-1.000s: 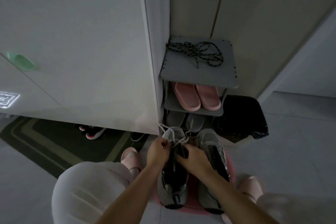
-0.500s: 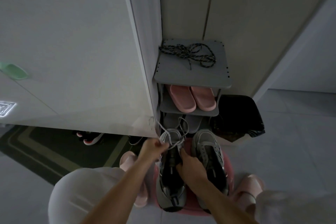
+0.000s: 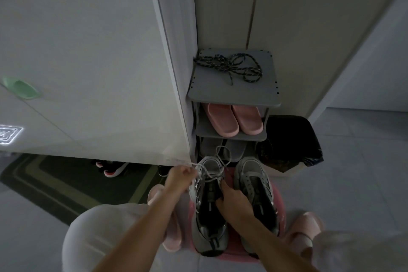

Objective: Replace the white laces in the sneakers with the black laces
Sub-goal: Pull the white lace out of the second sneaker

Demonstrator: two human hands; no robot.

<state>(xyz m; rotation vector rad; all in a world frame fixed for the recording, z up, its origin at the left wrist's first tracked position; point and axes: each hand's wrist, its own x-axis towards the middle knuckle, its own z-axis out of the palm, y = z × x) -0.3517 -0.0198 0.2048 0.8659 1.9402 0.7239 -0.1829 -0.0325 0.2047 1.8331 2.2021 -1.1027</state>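
Unlacing the first sneaker (image 3: pixel 208 235)
My left hand (image 3: pixel 180 176) pinches the white lace (image 3: pixel 212 179), right hand (image 3: pixel 233 202) grips the sneaker; I should pull outward, one eyelet at a time

home entryway | shoe rack (image 3: pixel 231 95) | pink slippers (image 3: pixel 235 120) | doormat (image 3: pixel 55 185)

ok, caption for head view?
Left hand pulls white lace from a sneaker the right hand steadies; black laces on rack.
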